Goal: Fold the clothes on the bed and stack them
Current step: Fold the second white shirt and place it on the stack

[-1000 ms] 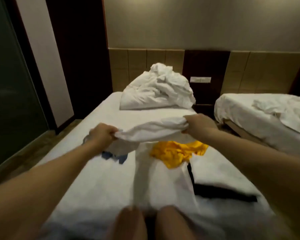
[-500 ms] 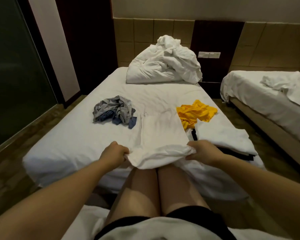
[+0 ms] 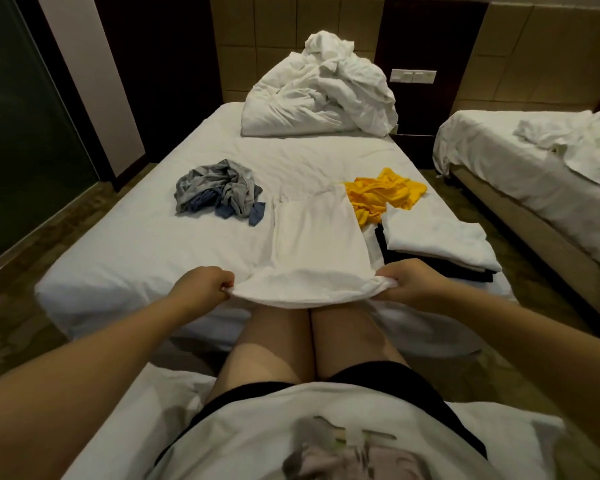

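The left hand [image 3: 201, 287] and right hand [image 3: 409, 280] each pinched a near corner of the white garment [image 3: 319, 244], fingers [image 3: 225, 285] curled on cloth. The garment lay at the near edge of the bed [image 3: 118, 258], long axis running toward the far edge. The folded stack [image 3: 437, 237] lay just beside the right hand.

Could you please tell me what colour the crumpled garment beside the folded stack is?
The crumpled garment is yellow; head view.
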`<state>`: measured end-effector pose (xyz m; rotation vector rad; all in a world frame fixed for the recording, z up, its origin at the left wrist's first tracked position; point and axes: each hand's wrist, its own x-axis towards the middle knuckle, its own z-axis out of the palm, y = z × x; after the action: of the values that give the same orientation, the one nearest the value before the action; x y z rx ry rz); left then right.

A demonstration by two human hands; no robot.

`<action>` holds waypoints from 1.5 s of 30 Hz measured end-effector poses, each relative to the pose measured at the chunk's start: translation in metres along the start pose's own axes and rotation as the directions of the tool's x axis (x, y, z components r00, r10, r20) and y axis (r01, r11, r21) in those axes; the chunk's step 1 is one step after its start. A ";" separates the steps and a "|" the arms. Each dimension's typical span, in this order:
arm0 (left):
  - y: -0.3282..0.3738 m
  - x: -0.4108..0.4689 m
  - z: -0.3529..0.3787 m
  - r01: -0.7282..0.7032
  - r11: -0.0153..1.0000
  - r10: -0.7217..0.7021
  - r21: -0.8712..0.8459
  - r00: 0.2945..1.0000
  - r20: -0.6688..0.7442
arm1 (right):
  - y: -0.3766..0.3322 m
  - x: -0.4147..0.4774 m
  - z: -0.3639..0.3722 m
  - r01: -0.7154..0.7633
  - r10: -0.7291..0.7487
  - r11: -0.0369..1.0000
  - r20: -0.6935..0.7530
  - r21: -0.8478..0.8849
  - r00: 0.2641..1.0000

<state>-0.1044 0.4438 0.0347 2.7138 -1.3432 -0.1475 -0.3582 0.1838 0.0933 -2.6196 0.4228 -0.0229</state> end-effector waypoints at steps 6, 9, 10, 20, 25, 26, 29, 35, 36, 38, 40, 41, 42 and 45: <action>-0.007 -0.024 0.006 -0.096 0.995 0.084 0.028 0.955 0.284 | -0.004 -0.033 0.014 0.127 -0.008 0.933 0.334 -0.336 0.943; -0.004 -0.032 0.007 -0.117 0.993 0.096 0.030 0.916 0.390 | -0.010 -0.041 0.018 0.134 0.014 0.951 0.474 -0.278 0.881; -0.002 -0.032 0.005 -0.126 0.992 0.104 0.028 0.908 0.407 | -0.014 -0.042 0.016 0.124 0.019 0.958 0.489 -0.258 0.872; 0.042 0.000 -0.054 0.093 0.992 -0.006 -0.080 0.688 0.726 | -0.042 -0.010 -0.004 0.067 -0.002 0.983 0.360 -0.170 0.933; 0.041 0.032 -0.075 0.034 0.993 0.032 -0.115 0.850 0.526 | -0.036 0.019 -0.010 0.117 -0.109 0.990 0.103 -0.075 0.989; 0.039 0.039 -0.076 0.027 0.992 0.033 -0.127 0.891 0.453 | -0.034 0.026 -0.010 0.126 -0.120 0.989 0.076 -0.079 0.990; 0.032 0.062 -0.072 0.073 0.985 -0.026 -0.154 0.958 0.287 | -0.025 0.051 -0.009 0.151 -0.151 0.986 0.002 -0.074 0.989; 0.034 0.111 -0.050 0.136 0.986 -0.122 -0.101 0.984 0.129 | 0.003 0.106 -0.008 0.247 -0.247 0.969 -0.247 -0.032 0.937; 0.035 0.120 -0.047 0.140 0.984 -0.128 -0.106 0.985 0.114 | 0.007 0.116 -0.009 0.234 -0.228 0.972 -0.277 -0.012 0.933; 0.035 0.137 -0.042 0.152 0.981 -0.143 -0.117 0.986 0.085 | 0.014 0.138 -0.011 0.186 -0.169 0.982 -0.302 0.030 0.938; 0.035 0.156 -0.039 0.177 0.973 -0.172 -0.146 0.984 0.046 | 0.019 0.161 -0.012 0.105 -0.071 0.989 -0.286 0.105 0.956; 0.034 0.167 -0.038 0.189 0.967 -0.188 -0.170 0.982 0.020 | 0.022 0.174 -0.011 0.075 -0.036 0.988 -0.274 0.133 0.961; 0.032 0.178 -0.036 0.200 0.961 -0.205 -0.192 0.979 -0.006 | 0.026 0.188 -0.009 0.053 -0.012 0.987 -0.266 0.148 0.964; 0.024 0.210 -0.018 0.267 0.921 -0.288 -0.283 0.957 -0.034 | 0.042 0.229 0.001 -0.012 0.056 0.987 -0.277 0.161 0.959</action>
<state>0.0063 0.2634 0.0478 2.6231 -0.8384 -0.2343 -0.1523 0.0799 0.0595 -2.4577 0.5402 -0.4053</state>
